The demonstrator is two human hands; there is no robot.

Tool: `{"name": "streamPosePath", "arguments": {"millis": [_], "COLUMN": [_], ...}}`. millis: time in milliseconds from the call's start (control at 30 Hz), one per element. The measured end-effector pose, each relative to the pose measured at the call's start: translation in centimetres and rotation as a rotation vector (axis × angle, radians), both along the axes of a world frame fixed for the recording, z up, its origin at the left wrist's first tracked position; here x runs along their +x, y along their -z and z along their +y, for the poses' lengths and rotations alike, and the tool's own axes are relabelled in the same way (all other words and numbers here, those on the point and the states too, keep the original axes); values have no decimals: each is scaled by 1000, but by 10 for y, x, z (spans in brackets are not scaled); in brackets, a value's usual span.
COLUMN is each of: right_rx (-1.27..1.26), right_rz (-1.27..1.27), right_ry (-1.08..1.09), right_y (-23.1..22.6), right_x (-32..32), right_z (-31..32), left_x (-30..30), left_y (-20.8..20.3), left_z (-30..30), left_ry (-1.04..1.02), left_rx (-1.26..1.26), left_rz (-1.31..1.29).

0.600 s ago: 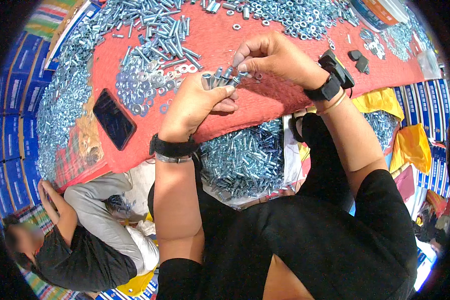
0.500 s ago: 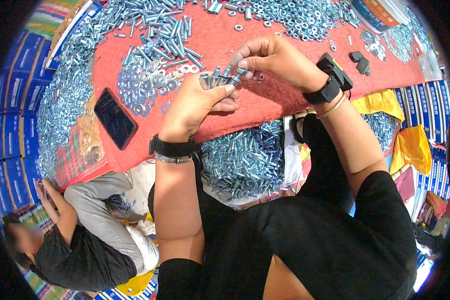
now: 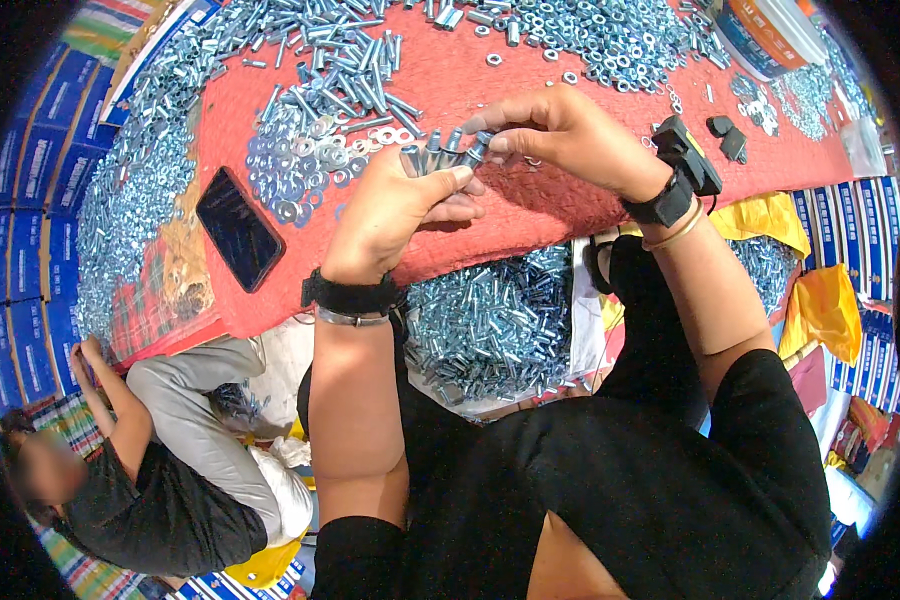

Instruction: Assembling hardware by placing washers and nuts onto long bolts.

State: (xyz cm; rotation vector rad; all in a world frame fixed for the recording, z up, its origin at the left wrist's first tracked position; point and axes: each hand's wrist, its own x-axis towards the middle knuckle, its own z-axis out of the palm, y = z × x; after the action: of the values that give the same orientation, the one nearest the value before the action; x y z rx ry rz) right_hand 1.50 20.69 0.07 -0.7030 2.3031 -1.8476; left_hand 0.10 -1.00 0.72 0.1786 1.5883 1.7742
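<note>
Spreading beneath heaps of metal hardware, a red worktop (image 3: 240, 100) fills the upper part of the view. Off its near left corner sits a co-worker (image 3: 170, 500) in a dark top and grey trousers. Small parts (image 3: 135, 220) (too fine to tell apart) line the left edge, and below the near edge lies a bolt heap (image 3: 490, 330). Along the far edge, a bolt pile (image 3: 365, 70) stands left of a nut pile (image 3: 620, 45); a tub (image 3: 767, 38) occupies the far right corner.

Over the near edge, the left hand (image 3: 395, 205) clasps several bolts (image 3: 433, 158), fanned out with their ends above the thumb. Facing it, the right hand (image 3: 570, 135) has thumb and forefinger drawn together at the end of the rightmost one; whether they pinch it or merely touch it, I cannot tell.

Near the left edge lies a phone (image 3: 240, 229), its screen dark. Two black blocks (image 3: 732, 147) sit toward the right edge. Smallest are the washers (image 3: 295, 165), scattered between phone and bolt pile, left of the left hand.
</note>
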Motion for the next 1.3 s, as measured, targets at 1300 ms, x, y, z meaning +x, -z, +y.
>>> {"name": "streamPosePath", "arguments": {"millis": [1300], "right_rx": [225], "right_rz": [-238], "right_ry": [59], "right_y": [-24], "right_x": [10], "right_z": [7], "left_x": [-4], "left_y": [3], "left_z": [-8], "left_ry": [2], "left_rx": [-25], "left_rz": [12]}}
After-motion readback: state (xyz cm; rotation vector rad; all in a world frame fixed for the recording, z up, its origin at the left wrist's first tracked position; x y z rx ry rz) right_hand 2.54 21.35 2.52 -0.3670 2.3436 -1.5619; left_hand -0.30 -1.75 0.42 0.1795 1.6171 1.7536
